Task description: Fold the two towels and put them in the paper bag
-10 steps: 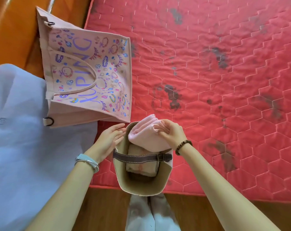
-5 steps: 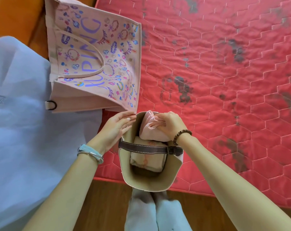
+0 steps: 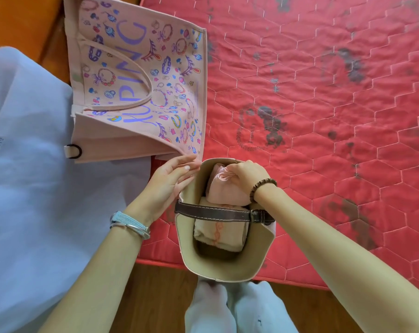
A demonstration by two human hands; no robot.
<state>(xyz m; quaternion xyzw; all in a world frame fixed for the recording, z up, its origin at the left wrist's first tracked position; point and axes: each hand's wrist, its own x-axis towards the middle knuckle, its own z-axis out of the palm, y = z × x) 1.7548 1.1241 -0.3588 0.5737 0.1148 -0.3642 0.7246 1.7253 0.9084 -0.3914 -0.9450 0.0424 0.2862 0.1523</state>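
Red quilted mat (image 3: 323, 116), dark-stained; wood floor (image 3: 155, 296) at 6 o'clock, blue cloth (image 3: 35, 188) at 9. Paper bag (image 3: 227, 272) at mat's 6 edge, beige towel (image 3: 218, 234) inside. R grip (image 3: 246, 176) pinches pink towel (image 3: 225, 191) in bag mouth; L grip (image 3: 167, 181) flat on bag wall.

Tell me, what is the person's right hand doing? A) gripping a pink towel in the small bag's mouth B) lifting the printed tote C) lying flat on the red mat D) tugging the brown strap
A: the right hand curls its fingers round the pink towel at the mouth of the bag, above a cream towel lying inside.
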